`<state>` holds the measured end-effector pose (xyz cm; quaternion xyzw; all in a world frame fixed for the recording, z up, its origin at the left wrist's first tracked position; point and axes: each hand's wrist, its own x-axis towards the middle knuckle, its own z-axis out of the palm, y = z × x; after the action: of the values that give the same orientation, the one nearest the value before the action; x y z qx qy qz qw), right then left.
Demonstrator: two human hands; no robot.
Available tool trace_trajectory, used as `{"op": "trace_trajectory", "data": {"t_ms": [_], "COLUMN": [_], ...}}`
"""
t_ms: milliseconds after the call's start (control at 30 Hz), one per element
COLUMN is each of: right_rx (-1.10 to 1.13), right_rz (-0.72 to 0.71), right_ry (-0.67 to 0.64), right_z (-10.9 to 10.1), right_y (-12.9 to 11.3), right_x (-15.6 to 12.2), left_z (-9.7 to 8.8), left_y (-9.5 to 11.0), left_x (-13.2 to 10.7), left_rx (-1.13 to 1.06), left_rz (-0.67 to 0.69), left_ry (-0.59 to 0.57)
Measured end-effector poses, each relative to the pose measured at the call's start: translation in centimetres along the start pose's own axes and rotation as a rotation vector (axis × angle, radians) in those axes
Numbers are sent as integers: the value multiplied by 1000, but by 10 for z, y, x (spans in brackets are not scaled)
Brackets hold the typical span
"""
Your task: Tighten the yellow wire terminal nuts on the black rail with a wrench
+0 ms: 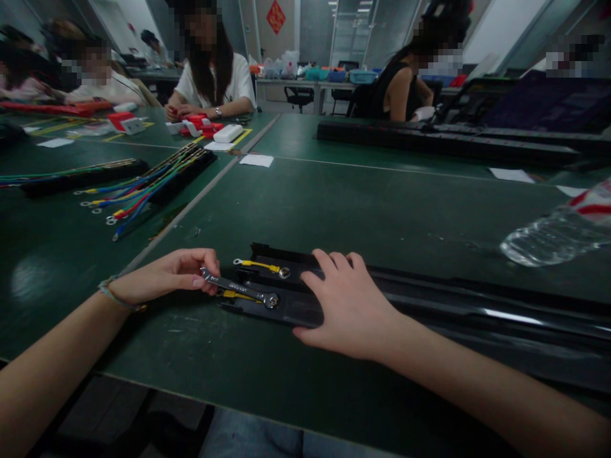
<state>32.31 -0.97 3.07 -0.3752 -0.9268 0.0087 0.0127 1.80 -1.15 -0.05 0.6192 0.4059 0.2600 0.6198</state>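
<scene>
My left hand point(191, 272) pinches the open end of a combination wrench point(238, 289). The wrench's ring end sits over a fastener on the nearer of two long black rails point(305, 308), lying side by side. Under the wrench runs a short yellow wire point(233, 294), partly hidden. A second yellow wire point(260, 264) is fastened to the farther rail, its free ring terminal pointing left. My right hand point(351, 308) lies across the rails from above, thumb at the near edge and fingers over the far side, holding them against the table.
A plastic bottle point(554, 238) lies on the green table point(344, 203) at right. Bundles of coloured wires with ring terminals point(143, 191) rest at left. Across the table, a person in white point(238, 86) handles red and white parts; another person point(398, 89) sits behind a long black rail point(429, 141).
</scene>
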Motion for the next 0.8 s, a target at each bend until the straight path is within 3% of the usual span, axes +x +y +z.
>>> {"op": "trace_trajectory", "data": {"t_ms": [467, 800], "right_rx": [-14, -24], "right_rz": [-3, 6], "right_ry": [12, -6], "right_z": [2, 1], "right_y": [1, 0], "right_x": [-1, -1], "left_z": [0, 3], "left_y": [-3, -2], "left_x": [2, 1], "left_rx": [38, -109], "left_rz": [24, 10], "left_ry": [77, 93]}}
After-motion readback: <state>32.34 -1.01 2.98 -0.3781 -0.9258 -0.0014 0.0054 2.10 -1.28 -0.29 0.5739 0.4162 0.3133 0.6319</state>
